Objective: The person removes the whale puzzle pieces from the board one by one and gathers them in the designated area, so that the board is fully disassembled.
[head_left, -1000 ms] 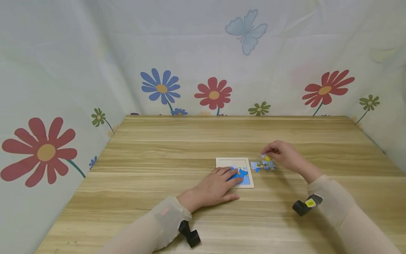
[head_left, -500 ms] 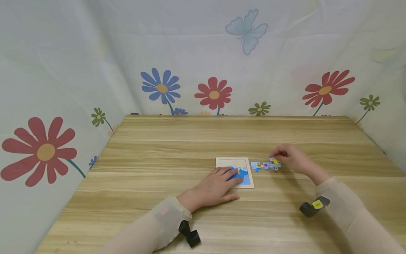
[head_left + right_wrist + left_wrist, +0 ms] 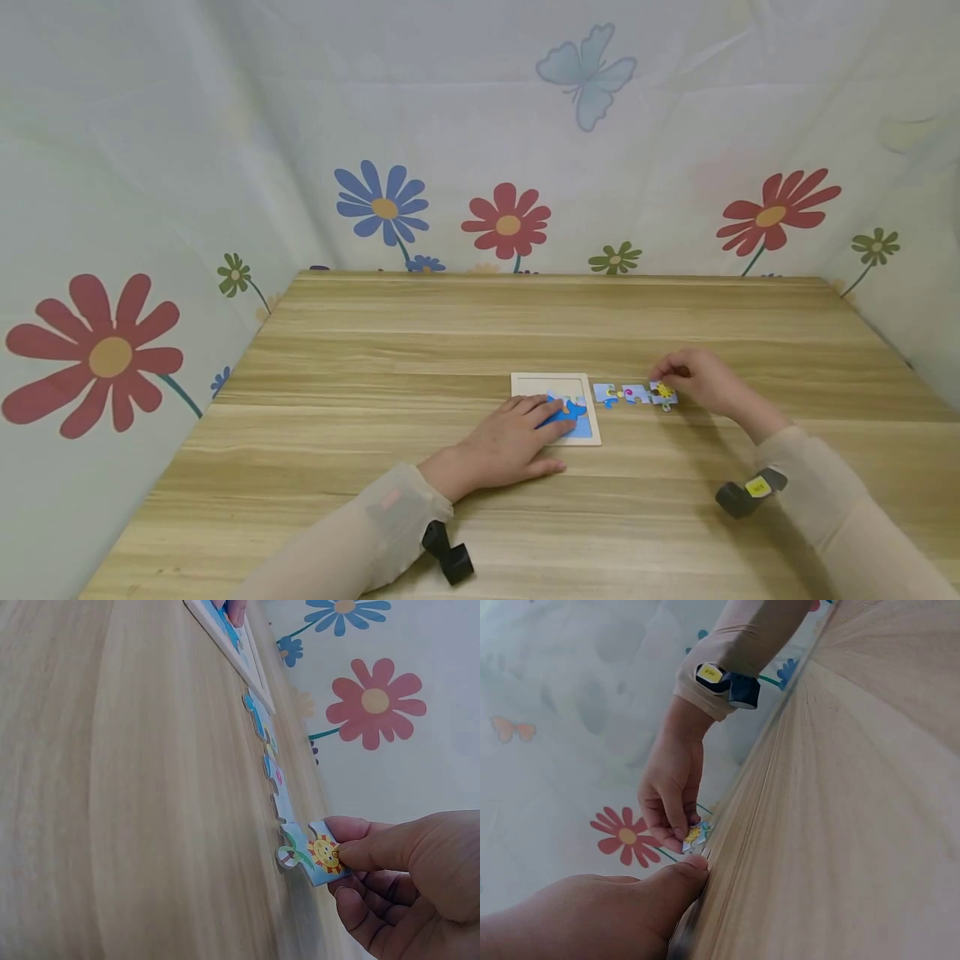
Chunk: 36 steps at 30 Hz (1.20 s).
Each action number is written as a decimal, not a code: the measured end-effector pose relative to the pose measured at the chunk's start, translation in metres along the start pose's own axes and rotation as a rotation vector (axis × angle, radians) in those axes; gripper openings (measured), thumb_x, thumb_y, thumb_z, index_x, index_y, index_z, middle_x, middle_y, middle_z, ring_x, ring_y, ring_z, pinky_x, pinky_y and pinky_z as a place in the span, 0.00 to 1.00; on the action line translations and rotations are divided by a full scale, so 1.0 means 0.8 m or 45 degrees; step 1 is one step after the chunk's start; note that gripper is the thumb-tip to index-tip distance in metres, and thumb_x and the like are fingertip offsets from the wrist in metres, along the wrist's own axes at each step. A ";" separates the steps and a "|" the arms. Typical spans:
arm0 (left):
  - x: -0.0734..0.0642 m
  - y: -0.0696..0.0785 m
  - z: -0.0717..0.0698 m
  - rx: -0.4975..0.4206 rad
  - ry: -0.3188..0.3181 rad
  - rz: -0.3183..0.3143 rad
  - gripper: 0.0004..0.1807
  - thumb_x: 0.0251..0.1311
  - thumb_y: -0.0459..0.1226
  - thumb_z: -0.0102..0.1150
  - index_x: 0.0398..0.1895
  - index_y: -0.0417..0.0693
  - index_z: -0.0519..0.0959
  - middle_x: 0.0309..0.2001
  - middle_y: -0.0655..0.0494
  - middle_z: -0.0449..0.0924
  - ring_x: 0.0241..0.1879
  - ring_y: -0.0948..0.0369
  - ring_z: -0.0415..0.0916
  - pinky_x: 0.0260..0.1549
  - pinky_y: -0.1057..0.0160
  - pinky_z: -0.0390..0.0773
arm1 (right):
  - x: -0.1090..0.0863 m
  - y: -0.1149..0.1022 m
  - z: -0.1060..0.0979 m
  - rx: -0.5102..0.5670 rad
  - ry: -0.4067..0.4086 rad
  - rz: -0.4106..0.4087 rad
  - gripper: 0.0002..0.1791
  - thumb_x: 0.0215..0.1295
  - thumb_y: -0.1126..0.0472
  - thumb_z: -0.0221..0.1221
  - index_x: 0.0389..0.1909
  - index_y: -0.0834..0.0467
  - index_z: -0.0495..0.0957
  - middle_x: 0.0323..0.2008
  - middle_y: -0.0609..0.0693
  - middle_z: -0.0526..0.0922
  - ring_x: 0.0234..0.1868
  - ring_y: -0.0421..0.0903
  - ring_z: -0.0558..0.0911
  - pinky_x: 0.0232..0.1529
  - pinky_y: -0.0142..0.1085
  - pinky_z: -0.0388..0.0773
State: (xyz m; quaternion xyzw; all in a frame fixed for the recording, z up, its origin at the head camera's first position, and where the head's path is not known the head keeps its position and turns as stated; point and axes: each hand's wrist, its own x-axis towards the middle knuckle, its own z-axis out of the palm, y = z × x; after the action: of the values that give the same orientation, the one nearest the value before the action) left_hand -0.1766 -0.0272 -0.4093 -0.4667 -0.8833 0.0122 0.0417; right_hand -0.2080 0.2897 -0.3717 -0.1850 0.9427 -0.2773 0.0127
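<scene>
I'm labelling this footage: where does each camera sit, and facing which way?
Head: worn there, facing forward and down at the pale wooden table; left hand, right hand and beige sleeves show.
Left wrist: worn there, facing across the table; left hand, right hand and its sleeve show.
Right wrist: worn there, facing the right hand pinching the sun-printed pale-blue jigsaw piece; left fingertips show.
Both wrist views share that piece and the white flower-printed cloth.
</scene>
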 end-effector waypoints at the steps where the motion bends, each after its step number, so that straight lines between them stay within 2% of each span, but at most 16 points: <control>1: 0.000 0.000 0.000 0.001 -0.001 0.000 0.32 0.68 0.61 0.41 0.71 0.62 0.62 0.73 0.54 0.60 0.73 0.55 0.56 0.70 0.53 0.60 | 0.000 0.001 0.000 0.003 -0.002 0.001 0.06 0.62 0.74 0.57 0.34 0.65 0.82 0.35 0.57 0.85 0.35 0.38 0.76 0.35 0.27 0.74; 10: 0.000 -0.001 0.003 -0.001 0.005 0.011 0.32 0.68 0.61 0.40 0.72 0.62 0.62 0.73 0.54 0.60 0.73 0.55 0.56 0.70 0.53 0.61 | -0.001 0.008 0.003 0.023 -0.005 0.030 0.06 0.62 0.74 0.57 0.34 0.66 0.82 0.35 0.58 0.85 0.33 0.35 0.74 0.34 0.27 0.73; 20: 0.000 -0.001 0.001 -0.006 0.010 0.016 0.32 0.68 0.61 0.40 0.72 0.62 0.62 0.73 0.54 0.60 0.73 0.55 0.57 0.70 0.53 0.61 | 0.001 0.011 0.009 0.029 -0.002 0.062 0.07 0.62 0.74 0.56 0.36 0.64 0.82 0.37 0.58 0.85 0.35 0.39 0.75 0.34 0.27 0.73; 26: -0.001 -0.002 0.001 -0.001 0.004 0.012 0.32 0.68 0.61 0.40 0.72 0.62 0.62 0.73 0.54 0.60 0.73 0.55 0.57 0.70 0.53 0.61 | 0.002 0.012 0.012 0.019 0.012 0.089 0.08 0.64 0.73 0.55 0.37 0.63 0.82 0.38 0.58 0.84 0.37 0.43 0.75 0.36 0.28 0.72; 36: -0.001 -0.003 0.003 -0.012 0.010 0.016 0.32 0.68 0.61 0.40 0.71 0.62 0.62 0.73 0.54 0.61 0.73 0.54 0.57 0.69 0.53 0.61 | 0.005 0.012 0.017 0.002 0.056 0.123 0.08 0.64 0.72 0.55 0.36 0.63 0.82 0.37 0.58 0.84 0.38 0.45 0.76 0.39 0.35 0.73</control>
State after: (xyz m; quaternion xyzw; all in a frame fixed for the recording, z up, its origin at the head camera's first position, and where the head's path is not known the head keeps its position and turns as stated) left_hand -0.1785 -0.0291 -0.4114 -0.4725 -0.8803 0.0064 0.0428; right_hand -0.2136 0.2887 -0.3879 -0.1332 0.9504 -0.2809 0.0055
